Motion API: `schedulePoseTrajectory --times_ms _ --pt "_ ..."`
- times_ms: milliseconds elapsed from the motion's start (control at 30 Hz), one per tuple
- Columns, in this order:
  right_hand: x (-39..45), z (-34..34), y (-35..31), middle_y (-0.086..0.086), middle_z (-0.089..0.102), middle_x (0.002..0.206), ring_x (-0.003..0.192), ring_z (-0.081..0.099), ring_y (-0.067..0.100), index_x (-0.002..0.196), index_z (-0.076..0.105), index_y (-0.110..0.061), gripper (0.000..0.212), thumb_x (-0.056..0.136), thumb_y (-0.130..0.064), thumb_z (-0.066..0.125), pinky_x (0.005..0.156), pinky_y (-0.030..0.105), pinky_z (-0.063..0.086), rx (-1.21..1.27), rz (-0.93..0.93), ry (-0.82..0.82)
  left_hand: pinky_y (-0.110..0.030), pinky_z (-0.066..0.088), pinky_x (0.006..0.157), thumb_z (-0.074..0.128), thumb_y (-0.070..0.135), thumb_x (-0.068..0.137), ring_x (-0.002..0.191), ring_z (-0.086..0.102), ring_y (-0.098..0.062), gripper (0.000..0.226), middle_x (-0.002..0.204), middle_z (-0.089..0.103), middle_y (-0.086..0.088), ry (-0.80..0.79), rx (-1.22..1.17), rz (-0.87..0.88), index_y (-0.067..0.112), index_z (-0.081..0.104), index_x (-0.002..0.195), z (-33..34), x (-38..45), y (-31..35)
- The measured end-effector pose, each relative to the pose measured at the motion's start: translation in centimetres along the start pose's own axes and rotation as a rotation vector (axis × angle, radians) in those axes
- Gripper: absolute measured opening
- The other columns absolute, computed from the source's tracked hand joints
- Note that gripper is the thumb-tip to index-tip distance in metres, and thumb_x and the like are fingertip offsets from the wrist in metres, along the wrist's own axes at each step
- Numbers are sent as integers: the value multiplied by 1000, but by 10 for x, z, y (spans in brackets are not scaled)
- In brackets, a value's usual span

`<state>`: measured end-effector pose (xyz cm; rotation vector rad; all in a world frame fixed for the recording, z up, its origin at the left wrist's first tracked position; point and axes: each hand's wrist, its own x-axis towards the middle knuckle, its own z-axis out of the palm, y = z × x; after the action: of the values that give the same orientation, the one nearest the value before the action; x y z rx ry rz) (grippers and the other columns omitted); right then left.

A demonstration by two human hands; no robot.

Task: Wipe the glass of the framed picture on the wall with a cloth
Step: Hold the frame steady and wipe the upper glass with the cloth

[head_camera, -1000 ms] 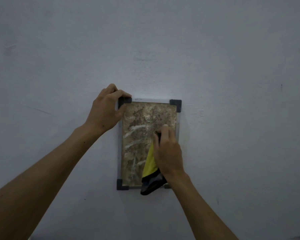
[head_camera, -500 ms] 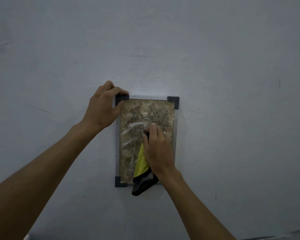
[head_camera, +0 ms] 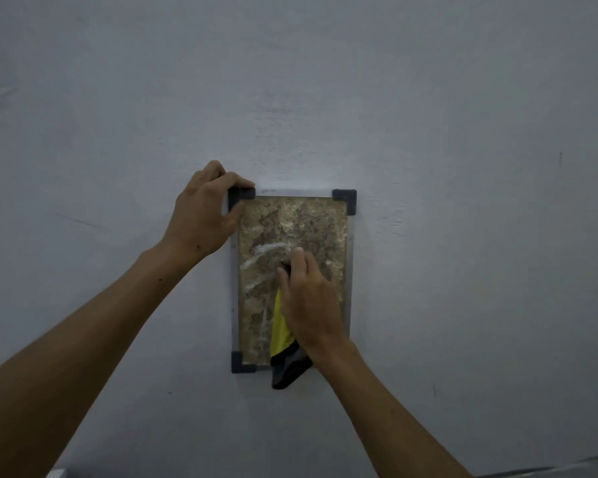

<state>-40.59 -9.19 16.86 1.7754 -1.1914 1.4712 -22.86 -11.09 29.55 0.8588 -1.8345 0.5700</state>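
A small upright framed picture (head_camera: 350, 236) with black corner pieces hangs on a pale wall; its brownish glass (head_camera: 311, 225) shows white smears. My left hand (head_camera: 204, 215) grips the frame's top left corner, fingers over the top edge and thumb on the front. My right hand (head_camera: 309, 301) presses a yellow cloth with a dark edge (head_camera: 282, 343) against the middle of the glass. The cloth's lower end hangs below the frame's bottom edge. The bottom right corner of the frame is hidden behind my right wrist.
The bare grey-white wall (head_camera: 463, 167) surrounds the picture on all sides. A dark strip of edge shows at the bottom right corner (head_camera: 567, 465), and a small pale object sits at the bottom left (head_camera: 54, 473).
My right hand and the cloth slid leftward across the glass, from near the right edge toward the middle. My left hand kept its hold on the top left corner.
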Motion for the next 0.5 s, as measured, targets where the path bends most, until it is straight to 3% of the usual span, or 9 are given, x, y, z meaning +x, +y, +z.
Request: schedulePoseTrajectory --times_ms 100,233,333,500 --pt "-2 -2 10 10 62 104 64 65 21 115 55 -6 18 101 -15 62 47 27 56 -41 -32 22 -27 38 78 70 11 90 97 54 -21 27 101 52 -2 -9 -1 2 15 69 118 -1 1 1" --pt "-7 -21 41 8 60 102 60 63 25 107 56 -7 19 106 -25 51 44 40 56 -146 122 109 -26 38 78 71 11 90 95 53 -20 28 100 50 -1 -17 6 10 14 69 118 -2 2 -1" --pt "1 -34 49 8 59 100 64 61 25 103 55 -8 15 104 -22 51 47 40 55 -111 209 134 -27 38 77 71 10 90 94 53 -20 27 99 48 2 -10 4 16 14 69 116 -2 1 -2" --pt "10 -36 47 8 59 100 68 61 26 104 56 -7 14 103 -20 52 52 44 56 -71 197 99 -27 38 77 71 12 90 93 50 -17 26 98 48 2 4 -3 9 14 69 116 -1 1 0"
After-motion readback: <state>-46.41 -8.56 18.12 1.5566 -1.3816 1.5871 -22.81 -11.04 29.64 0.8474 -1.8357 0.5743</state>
